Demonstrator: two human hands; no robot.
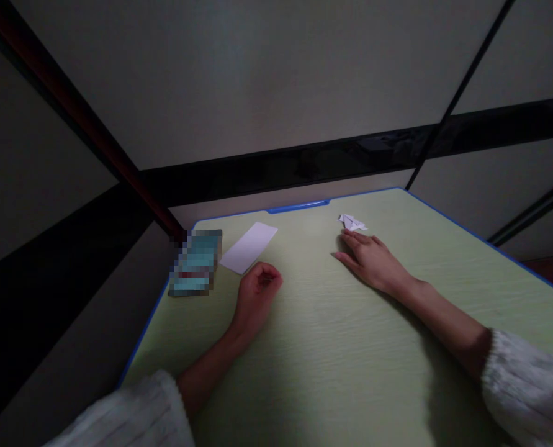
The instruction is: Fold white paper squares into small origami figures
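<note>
Lying already folded on the worktop (323, 347), the paper piece (349, 221) touches or nearly touches the outstretched, unclasped right grip (373, 261), while the sheet (249, 247) lies unfolded beside the loosely curled, apparently empty left grip (256, 298).

The single view looks from the person's head, forward and down across a pale green wood-grain tabletop (304, 360) to light panels (276, 81) crossed by a glossy black band (276, 177). The panels fill most of the upper half, while the tabletop's far edge crosses near mid-frame, climbing slightly to the right. Its side edges draw together with distance, and its near edge falls outside the frame. The camera sits close behind and above the left hand (257, 301) and right hand (373, 257), their fluffy sleeves (134, 413) cut off towards the lower corners
</note>
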